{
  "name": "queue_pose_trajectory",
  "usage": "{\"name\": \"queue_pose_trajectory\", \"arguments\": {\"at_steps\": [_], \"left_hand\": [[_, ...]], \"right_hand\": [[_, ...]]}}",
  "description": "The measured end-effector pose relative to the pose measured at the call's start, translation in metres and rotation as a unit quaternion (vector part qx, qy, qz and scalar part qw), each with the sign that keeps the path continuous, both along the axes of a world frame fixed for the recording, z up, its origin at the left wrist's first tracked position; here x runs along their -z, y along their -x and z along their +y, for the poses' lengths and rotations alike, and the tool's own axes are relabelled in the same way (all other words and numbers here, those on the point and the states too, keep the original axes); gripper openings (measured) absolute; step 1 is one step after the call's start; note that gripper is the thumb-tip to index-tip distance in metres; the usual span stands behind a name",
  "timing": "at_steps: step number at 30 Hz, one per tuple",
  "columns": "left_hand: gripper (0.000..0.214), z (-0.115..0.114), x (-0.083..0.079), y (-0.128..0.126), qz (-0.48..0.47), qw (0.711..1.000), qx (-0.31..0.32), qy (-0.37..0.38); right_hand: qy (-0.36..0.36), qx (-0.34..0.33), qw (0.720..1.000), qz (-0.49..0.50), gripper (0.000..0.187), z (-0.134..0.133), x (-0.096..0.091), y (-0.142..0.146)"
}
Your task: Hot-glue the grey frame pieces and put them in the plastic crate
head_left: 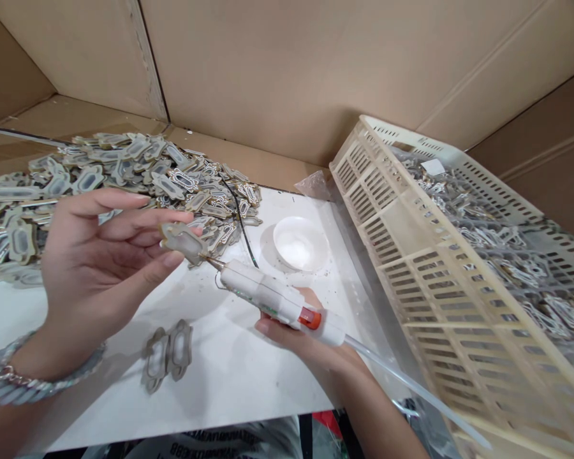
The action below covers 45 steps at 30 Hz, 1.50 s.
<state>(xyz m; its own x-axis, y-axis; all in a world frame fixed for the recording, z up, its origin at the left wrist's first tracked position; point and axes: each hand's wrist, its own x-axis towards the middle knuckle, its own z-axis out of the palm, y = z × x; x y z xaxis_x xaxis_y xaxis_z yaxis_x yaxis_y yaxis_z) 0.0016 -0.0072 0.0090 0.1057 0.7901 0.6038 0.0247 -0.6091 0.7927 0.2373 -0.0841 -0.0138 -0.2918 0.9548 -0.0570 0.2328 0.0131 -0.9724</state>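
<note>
The person's left hand [100, 271] is pinching a small, flat, grey plate with a long raised middle and a scalloped outline [184, 239]; its fingers are closing lightly on the edges, thumb below, fingertips above and behind, holding it over the white counter [229, 395]. The right hand [309, 347] is wrapping its fingers around a white, tube-shaped glue gun with a red-orange part [263, 287], whose metal nozzle is pointing at the plate's near end; whether it is touching is hard to tell. A long translucent glue stick [416, 386] is trailing from the back. The plate is probably light, stiff and rather smooth, so a rim grip is suiting it, leaving its face free. The gun, likely bulkier and hot at the nozzle, is calling for a body hold.
</note>
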Motion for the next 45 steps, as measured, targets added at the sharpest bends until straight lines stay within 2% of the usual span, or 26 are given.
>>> {"name": "queue_pose_trajectory", "arguments": {"at_steps": [5,13,19,24,28,32,38,45], "left_hand": [[0.052,0.001,-0.001,0.001,-0.003,1.000,-0.009,0.006],[0.056,0.001,0.002,0.004,0.008,1.000,0.004,-0.019],[0.053,0.002,0.002,0.004,0.029,0.999,-0.020,-0.008],[0.048,0.007,0.001,0.002,0.002,0.999,-0.034,-0.007],[0.050,0.017,0.010,0.002,0.021,0.998,-0.059,0.001],[0.046,0.032,0.029,0.003,0.062,0.989,-0.127,0.051],[0.046,0.051,0.051,0.004,0.127,0.972,-0.179,0.086],[0.057,0.054,0.052,0.003,0.201,0.955,-0.192,0.100]], "right_hand": [[0.032,0.011,0.999,0.006,0.038,-0.002,-0.001,0.000],[0.029,0.005,1.000,0.005,0.036,-0.001,-0.006,0.000],[0.036,0.016,0.999,-0.001,0.038,-0.002,-0.008,-0.003],[0.054,0.041,0.997,-0.023,0.037,0.000,-0.006,-0.001],[0.083,0.106,0.991,0.007,0.031,0.001,-0.009,0.000],[0.133,0.166,0.977,0.004,0.030,0.002,-0.016,-0.003],[0.139,0.169,0.976,-0.005,0.031,0.001,-0.021,-0.003],[0.140,0.174,0.975,-0.001,0.030,0.002,-0.025,-0.001]]}}
